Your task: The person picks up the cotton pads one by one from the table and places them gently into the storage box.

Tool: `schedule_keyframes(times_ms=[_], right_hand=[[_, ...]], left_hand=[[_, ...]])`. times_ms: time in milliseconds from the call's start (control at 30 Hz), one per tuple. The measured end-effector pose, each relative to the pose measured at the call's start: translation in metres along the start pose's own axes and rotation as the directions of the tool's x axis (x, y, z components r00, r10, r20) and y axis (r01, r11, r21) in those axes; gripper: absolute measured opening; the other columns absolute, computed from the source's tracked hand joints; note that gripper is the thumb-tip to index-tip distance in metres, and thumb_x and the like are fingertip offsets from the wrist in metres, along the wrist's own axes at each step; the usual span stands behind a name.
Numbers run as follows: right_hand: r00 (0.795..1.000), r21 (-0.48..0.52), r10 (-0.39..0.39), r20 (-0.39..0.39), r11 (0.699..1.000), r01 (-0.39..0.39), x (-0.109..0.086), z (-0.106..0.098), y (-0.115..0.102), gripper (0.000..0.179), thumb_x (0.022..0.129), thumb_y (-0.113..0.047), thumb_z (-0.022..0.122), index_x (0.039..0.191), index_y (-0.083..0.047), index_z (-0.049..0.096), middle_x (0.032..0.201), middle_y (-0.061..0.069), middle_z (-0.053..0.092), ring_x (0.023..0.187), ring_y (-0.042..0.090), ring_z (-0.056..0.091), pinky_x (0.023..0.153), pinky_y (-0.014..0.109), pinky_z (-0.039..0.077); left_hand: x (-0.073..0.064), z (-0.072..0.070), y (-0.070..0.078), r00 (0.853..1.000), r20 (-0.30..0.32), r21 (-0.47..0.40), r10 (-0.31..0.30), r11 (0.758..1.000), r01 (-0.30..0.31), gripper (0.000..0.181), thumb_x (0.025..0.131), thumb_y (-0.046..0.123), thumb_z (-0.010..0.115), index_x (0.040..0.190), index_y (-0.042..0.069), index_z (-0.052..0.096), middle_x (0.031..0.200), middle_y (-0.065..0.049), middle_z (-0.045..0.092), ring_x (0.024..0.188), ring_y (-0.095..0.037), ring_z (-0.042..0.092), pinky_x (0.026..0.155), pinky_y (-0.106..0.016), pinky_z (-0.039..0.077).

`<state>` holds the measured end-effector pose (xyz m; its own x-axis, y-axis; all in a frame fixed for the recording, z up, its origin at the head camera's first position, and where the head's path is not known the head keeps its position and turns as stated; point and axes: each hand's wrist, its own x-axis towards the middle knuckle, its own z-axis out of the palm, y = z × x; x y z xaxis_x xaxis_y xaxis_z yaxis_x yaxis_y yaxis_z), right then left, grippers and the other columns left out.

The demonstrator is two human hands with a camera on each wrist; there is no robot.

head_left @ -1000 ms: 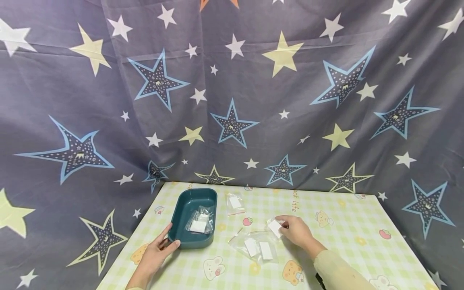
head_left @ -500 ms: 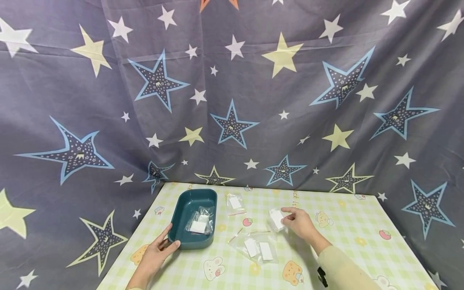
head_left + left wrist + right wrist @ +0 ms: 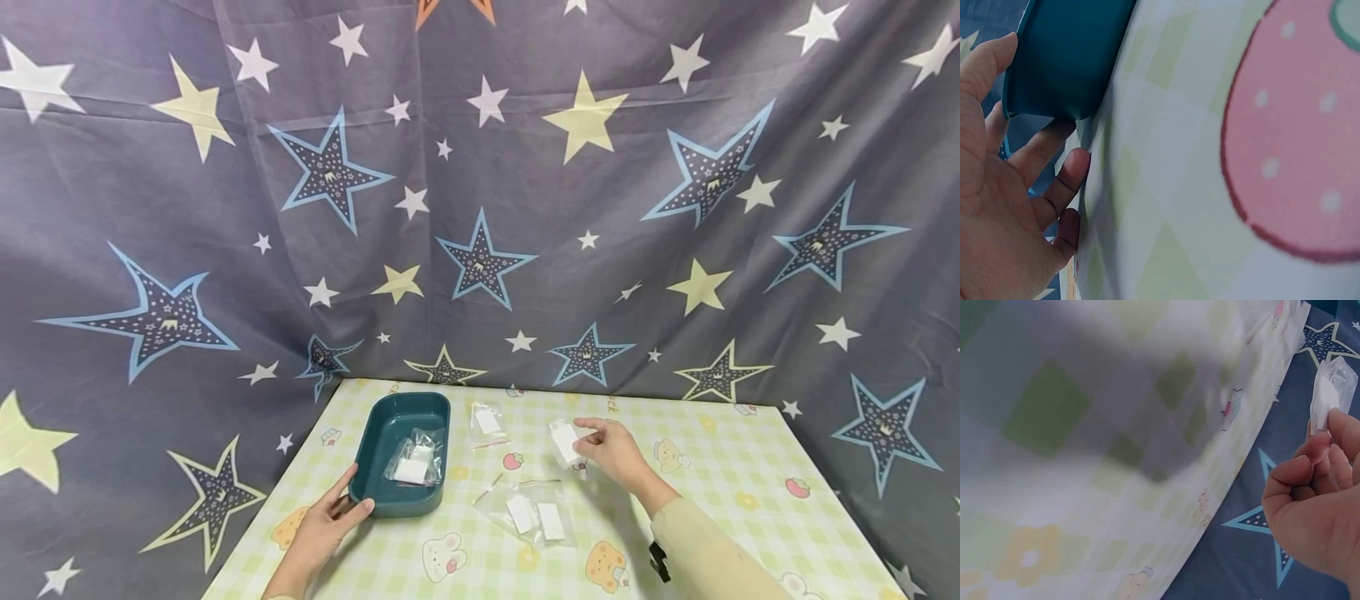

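In the head view my right hand (image 3: 618, 454) pinches a small clear plastic bag (image 3: 564, 442) with a white rectangular piece inside, raised over the table. The right wrist view shows this bag (image 3: 1330, 397) between thumb and fingertips. My left hand (image 3: 321, 527) holds the near left corner of a teal rectangular tray (image 3: 408, 506). In the left wrist view its thumb is at the tray's rim and other fingers are by its outer wall (image 3: 1066, 62). Similar bags with white pieces (image 3: 412, 469) lie inside the tray.
Two bags with white pieces (image 3: 550, 521) overlap on the table in front of the right hand. Another bag (image 3: 488, 422) lies right of the tray. A green checked cloth with cartoon prints (image 3: 697, 500) covers the table. A star-patterned curtain (image 3: 480, 150) hangs behind.
The right hand has lifted the bag from beside the two overlapping bags and moved it away from the person and slightly left. The left hand and tray have stayed in place.
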<state>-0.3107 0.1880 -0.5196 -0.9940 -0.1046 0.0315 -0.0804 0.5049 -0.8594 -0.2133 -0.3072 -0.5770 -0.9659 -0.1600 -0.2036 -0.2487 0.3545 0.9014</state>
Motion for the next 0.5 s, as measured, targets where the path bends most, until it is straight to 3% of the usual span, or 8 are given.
schedule_keyframes(times_ms=[300, 500], right_hand=[[0.999, 0.024, -0.047, 0.018, 0.999, 0.047, 0.013, 0.008, -0.023, 0.047, 0.099, -0.011, 0.076, 0.144, -0.006, 0.067, 0.097, 0.008, 0.079, 0.081, 0.016, 0.069, 0.070, 0.026, 0.054], [0.997, 0.023, -0.069, 0.046, 0.997, 0.068, 0.020, 0.019, -0.041, 0.047, 0.099, -0.014, 0.076, 0.145, -0.008, 0.067, 0.096, 0.007, 0.078, 0.088, 0.021, 0.073, 0.075, 0.029, 0.055]], left_hand=[[-0.001, -0.001, 0.001, 1.000, 0.004, 0.002, -0.016, 1.000, 0.016, 0.094, 0.094, 0.055, 0.079, 0.171, 0.033, 0.030, 0.171, -0.031, 0.031, 0.155, -0.049, 0.038, 0.115, -0.054, 0.054], [-0.002, 0.000, 0.003, 1.000, 0.007, 0.003, -0.012, 1.000, 0.012, 0.092, 0.095, 0.053, 0.079, 0.171, 0.033, 0.030, 0.171, -0.031, 0.031, 0.155, -0.050, 0.038, 0.116, -0.055, 0.054]])
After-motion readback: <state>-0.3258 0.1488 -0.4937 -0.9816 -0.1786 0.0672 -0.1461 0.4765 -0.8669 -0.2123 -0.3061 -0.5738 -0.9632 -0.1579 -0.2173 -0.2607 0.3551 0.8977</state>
